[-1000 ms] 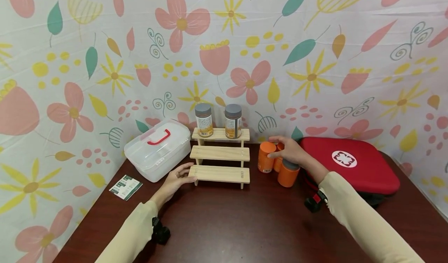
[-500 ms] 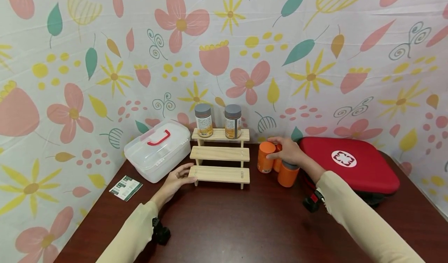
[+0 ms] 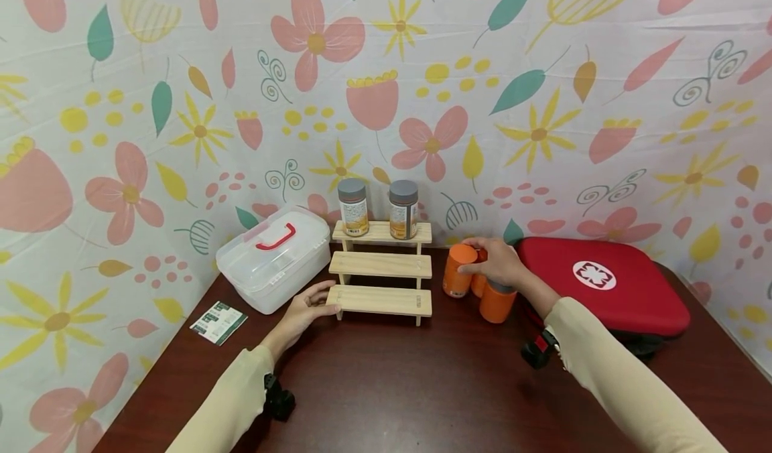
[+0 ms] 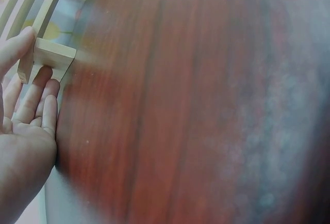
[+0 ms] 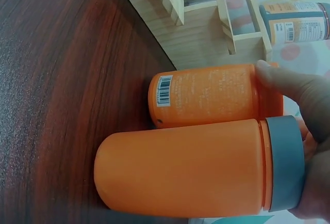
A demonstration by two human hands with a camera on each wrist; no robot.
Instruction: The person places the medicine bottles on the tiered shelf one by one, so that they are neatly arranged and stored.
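Note:
My left hand (image 3: 299,314) holds the left end of the lowest shelf of a three-step wooden display rack (image 3: 378,299). In the left wrist view its thumb lies on the board while the other fingers reach beneath. With my right hand (image 3: 502,264) I grip an orange bottle (image 3: 458,277) with an orange lid, right of the rack; its base leans slightly leftward. The right wrist view shows the thumb on that lid and a barcode on the bottle's side. Close by stands a grey-lidded orange bottle (image 5: 180,168). Another orange bottle (image 3: 479,284) is partly hidden behind them.
Two grey-lidded jars (image 3: 353,207) stand on the top shelf. A clear plastic box (image 3: 271,259) with a red handle sits left of the rack, near a printed card (image 3: 218,322). A red first-aid case (image 3: 639,292) lies at right. Behind everything hangs a floral cloth (image 3: 386,91).
My right hand has shifted slightly left, and the orange bottle in it leans a little more. My left hand stays on the rack.

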